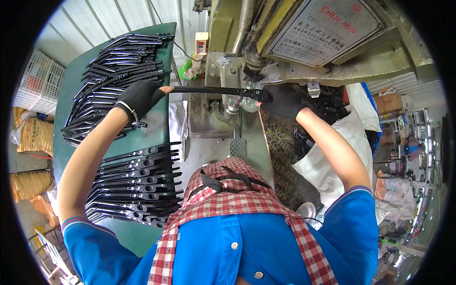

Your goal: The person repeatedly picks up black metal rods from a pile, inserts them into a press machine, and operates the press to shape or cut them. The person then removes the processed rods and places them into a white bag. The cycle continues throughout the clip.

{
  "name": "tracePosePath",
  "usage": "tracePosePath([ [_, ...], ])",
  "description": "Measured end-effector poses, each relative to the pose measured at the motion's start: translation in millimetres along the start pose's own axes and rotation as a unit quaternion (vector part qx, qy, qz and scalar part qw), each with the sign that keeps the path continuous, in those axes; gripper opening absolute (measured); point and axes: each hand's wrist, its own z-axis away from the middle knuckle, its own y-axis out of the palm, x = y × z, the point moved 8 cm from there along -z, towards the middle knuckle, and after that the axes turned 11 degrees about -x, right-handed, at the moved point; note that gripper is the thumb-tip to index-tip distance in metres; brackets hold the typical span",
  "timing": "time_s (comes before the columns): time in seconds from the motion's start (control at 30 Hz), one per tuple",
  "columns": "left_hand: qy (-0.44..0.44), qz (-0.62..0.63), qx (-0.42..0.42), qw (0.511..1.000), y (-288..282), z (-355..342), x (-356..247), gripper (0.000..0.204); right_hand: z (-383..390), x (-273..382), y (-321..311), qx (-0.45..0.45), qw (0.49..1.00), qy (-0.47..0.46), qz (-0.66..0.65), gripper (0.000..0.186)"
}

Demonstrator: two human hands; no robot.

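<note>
A long black metal bar (209,90) lies across the bed of an olive-green press machine (232,28). My left hand (140,96), in a black fingerless glove, grips the bar's left end. My right hand (284,100), also gloved in black, holds its right end close under the machine's tool. A heap of similar black bars (118,61) lies on the green table (161,128) beyond my left hand. A second, neater stack of black bars (140,185) rests nearer my body on the same table.
A white sack (332,161) with dark parts sits to my right. A white plastic crate (38,80) and yellow bags (33,135) stand at far left. A foot pedal (237,147) lies on the floor below the machine. Cluttered shelves fill the right edge.
</note>
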Motion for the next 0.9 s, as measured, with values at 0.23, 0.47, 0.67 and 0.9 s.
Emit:
tracePosePath([
  [0.23, 0.142, -0.123, -0.074, 0.979, 19.9, -6.9, -67.7, 0.032, 3.4, 3.7, -8.9, -0.016, 0.999, 0.029, 0.024, 0.041],
  [0.47, 0.096, -0.085, -0.039, 0.991, 43.3, -11.5, -61.3, 0.016, 73.9, 66.2, -27.8, -0.265, 0.937, -0.168, -0.151, 0.023],
  [0.67, 0.078, -0.082, 0.0, 0.994, 44.6, -12.6, -59.3, 0.018, 65.5, 44.0, 35.9, -0.141, 0.95, -0.086, -0.265, 0.015],
  [0.9, 0.088, -0.071, -0.007, 0.994, 40.0, -12.8, -62.9, 0.023, 35.6, 27.1, 59.9, -0.066, 0.957, -0.056, -0.277, 0.019],
])
